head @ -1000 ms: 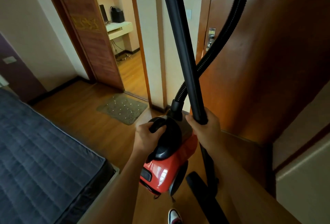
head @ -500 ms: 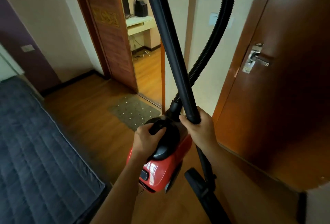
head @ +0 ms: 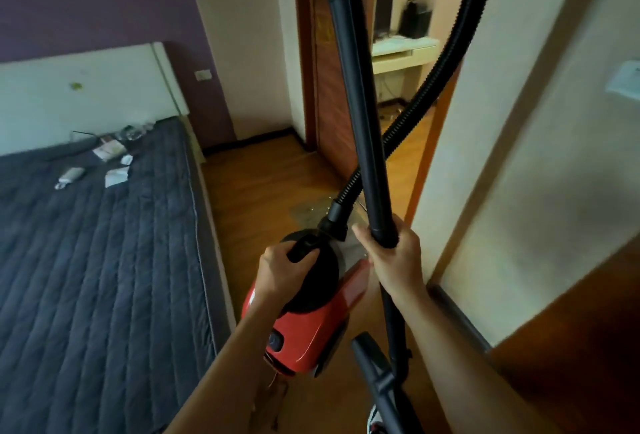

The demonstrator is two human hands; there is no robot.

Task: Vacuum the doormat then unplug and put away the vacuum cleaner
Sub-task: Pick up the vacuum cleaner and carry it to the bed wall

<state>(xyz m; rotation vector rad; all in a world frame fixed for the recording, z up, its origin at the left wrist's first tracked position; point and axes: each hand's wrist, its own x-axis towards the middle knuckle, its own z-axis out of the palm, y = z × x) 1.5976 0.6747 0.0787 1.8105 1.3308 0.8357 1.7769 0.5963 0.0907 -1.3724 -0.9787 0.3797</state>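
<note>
I carry a red and black canister vacuum cleaner (head: 311, 322) off the floor. My left hand (head: 280, 271) grips its black top handle. My right hand (head: 391, 253) is closed around the black wand (head: 356, 87), which stands nearly upright in front of me. The ribbed black hose (head: 440, 66) loops from the canister up past the wand. The floor head (head: 377, 371) hangs low by my right forearm. A grey-green doormat (head: 311, 210) lies on the wood floor before the doorway, mostly hidden behind the canister and hose.
A bed with a dark quilted cover (head: 97, 243) fills the left, with small items scattered near its headboard (head: 86, 87). An open wooden door (head: 332, 94) leads to a room with a white desk (head: 401, 52). A cream wall (head: 519, 156) stands close on the right.
My view has swung left, bringing the bed's headboard and purple wall into sight and the right-hand wooden door out. Both hands keep their grips; the doormat is now closer and mostly covered.
</note>
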